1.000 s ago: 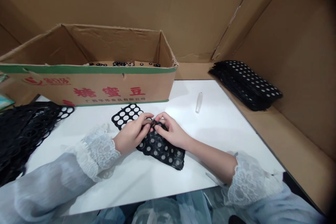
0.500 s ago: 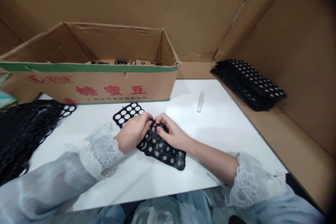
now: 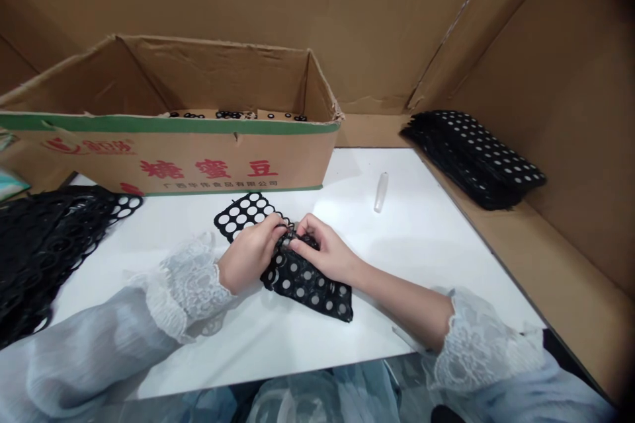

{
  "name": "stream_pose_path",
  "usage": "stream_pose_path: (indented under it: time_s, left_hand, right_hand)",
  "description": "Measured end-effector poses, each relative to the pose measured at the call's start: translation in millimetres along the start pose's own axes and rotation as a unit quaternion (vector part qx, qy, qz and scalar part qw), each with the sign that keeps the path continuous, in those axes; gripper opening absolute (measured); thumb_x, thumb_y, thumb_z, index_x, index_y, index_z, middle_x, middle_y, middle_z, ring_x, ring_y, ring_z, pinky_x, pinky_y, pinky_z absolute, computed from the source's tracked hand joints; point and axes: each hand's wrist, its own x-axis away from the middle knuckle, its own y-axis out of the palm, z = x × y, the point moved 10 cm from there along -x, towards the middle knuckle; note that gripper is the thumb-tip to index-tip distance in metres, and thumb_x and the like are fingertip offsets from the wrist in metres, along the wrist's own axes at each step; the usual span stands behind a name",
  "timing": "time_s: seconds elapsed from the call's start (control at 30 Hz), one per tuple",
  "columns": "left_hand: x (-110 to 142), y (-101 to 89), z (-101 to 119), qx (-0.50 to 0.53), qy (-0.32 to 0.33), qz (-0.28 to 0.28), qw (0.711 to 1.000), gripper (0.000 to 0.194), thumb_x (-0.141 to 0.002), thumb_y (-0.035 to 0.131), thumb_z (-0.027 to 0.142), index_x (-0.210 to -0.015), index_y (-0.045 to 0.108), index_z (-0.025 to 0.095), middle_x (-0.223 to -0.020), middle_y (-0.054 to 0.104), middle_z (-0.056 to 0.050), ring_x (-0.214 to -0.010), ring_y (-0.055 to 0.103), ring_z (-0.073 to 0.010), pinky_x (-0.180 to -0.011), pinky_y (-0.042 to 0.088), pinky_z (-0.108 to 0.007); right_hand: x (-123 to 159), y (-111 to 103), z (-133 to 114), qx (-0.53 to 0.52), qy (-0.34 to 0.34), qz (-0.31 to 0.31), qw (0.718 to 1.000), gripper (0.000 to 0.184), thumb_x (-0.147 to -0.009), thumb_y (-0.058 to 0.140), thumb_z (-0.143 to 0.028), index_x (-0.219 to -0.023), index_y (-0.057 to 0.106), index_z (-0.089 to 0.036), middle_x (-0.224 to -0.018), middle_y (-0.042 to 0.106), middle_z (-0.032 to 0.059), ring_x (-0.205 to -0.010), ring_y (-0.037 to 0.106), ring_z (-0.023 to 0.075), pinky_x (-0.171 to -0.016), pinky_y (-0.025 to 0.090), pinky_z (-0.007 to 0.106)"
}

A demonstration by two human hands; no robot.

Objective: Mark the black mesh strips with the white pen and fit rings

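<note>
A black perforated sheet with rows of round holes lies slantwise on the white table. My left hand pinches its upper left part, fingers closed. Close beside it, my right hand grips the same sheet near its top edge, thumb and fingertips pressed together. Thin black rings or strands show between the two sets of fingertips; their detail is too small to make out. Partly under my left hand sits a flatter piece of black sheet, with white showing through its round holes.
A large cardboard box with small black rings inside stands behind my hands. A pile of black perforated sheets lies at the left, and a stack of them at the right. A whitish translucent tool rests on the table. Cardboard walls enclose the back and right.
Both hands stay almost in place on the sheet. My right thumb has shifted slightly left, and black strands now show more between the fingertips. The view has tilted a little.
</note>
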Motion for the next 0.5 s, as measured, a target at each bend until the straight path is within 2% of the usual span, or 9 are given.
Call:
stream_pose_path:
  time_s: [0.1,0.17,0.23,0.27,0.3,0.4,0.47,0.5]
  left_hand:
    - [-8,-13.8,-12,0.016,-0.017,0.020,1.000,0.024,-0.088,0.029,0.030,-0.081,0.049,0.018,-0.070,0.054,0.000,-0.064,0.053,-0.0133,-0.063,0.040,-0.024]
    - [-13,-38.0,-31,0.020,-0.050,0.096,0.994,0.024,-0.087,0.031,0.029,-0.081,0.051,0.018,-0.075,0.057,-0.001,-0.070,0.053,-0.0138,-0.067,0.040,-0.024]
    - [-9,-67.4,-52,0.019,-0.095,0.210,0.973,0.024,-0.085,0.032,0.029,-0.083,0.052,0.017,-0.077,0.057,-0.002,-0.069,0.053,-0.0138,-0.066,0.040,-0.024]
    - [-8,-74.4,-58,0.027,-0.103,0.239,0.965,0.025,-0.086,0.031,0.030,-0.087,0.053,0.017,-0.077,0.057,-0.002,-0.067,0.052,-0.0135,-0.065,0.041,-0.024]
    - [-10,-70.6,-59,0.039,-0.099,0.219,0.970,0.026,-0.085,0.032,0.031,-0.092,0.053,0.018,-0.080,0.057,-0.002,-0.068,0.052,-0.0135,-0.065,0.041,-0.024]
    - [-17,-29.8,-43,0.113,-0.056,0.045,0.991,0.027,-0.086,0.031,0.032,-0.101,0.051,0.021,-0.086,0.057,-0.001,-0.069,0.051,-0.0127,-0.063,0.042,-0.023]
    - [-15,-11.4,-27,0.161,-0.038,-0.026,0.986,0.026,-0.086,0.030,0.033,-0.093,0.052,0.020,-0.084,0.055,0.000,-0.070,0.050,-0.0126,-0.063,0.041,-0.023]
    - [-14,-8.0,-23,0.184,-0.042,-0.037,0.981,0.026,-0.087,0.030,0.034,-0.088,0.052,0.019,-0.083,0.054,0.000,-0.071,0.049,-0.0125,-0.062,0.040,-0.022]
  right_hand:
    - [1,-3,1,0.017,0.000,0.008,1.000,0.012,-0.079,0.048,-0.026,-0.078,0.037,-0.020,-0.072,0.040,-0.0031,-0.067,0.040,0.0107,-0.065,0.034,0.025]
    - [2,-4,2,0.030,0.004,0.007,1.000,0.013,-0.079,0.048,-0.026,-0.077,0.036,-0.020,-0.072,0.040,-0.0033,-0.065,0.040,0.0104,-0.064,0.035,0.025]
    - [4,-5,5,0.037,0.013,0.004,0.999,0.014,-0.078,0.048,-0.026,-0.077,0.036,-0.021,-0.072,0.041,-0.0032,-0.064,0.041,0.0104,-0.064,0.036,0.025]
    - [4,-5,6,0.034,0.017,0.003,0.999,0.014,-0.078,0.048,-0.026,-0.077,0.035,-0.021,-0.073,0.042,-0.0029,-0.065,0.043,0.0107,-0.065,0.036,0.026]
    - [5,-4,6,0.026,0.018,0.002,0.999,0.014,-0.079,0.048,-0.026,-0.077,0.035,-0.021,-0.073,0.043,-0.0026,-0.067,0.045,0.0113,-0.066,0.037,0.027]
    - [3,-1,5,-0.019,0.012,-0.002,1.000,0.013,-0.081,0.046,-0.027,-0.079,0.034,-0.021,-0.075,0.048,-0.0017,-0.073,0.049,0.0126,-0.072,0.038,0.028]
    - [3,0,3,-0.049,0.004,-0.006,0.999,0.013,-0.082,0.045,-0.027,-0.081,0.033,-0.021,-0.079,0.049,-0.0010,-0.076,0.050,0.0125,-0.075,0.038,0.028]
    - [2,1,2,-0.056,0.000,-0.006,0.998,0.013,-0.083,0.045,-0.027,-0.081,0.033,-0.021,-0.080,0.050,-0.0007,-0.077,0.050,0.0124,-0.075,0.038,0.028]
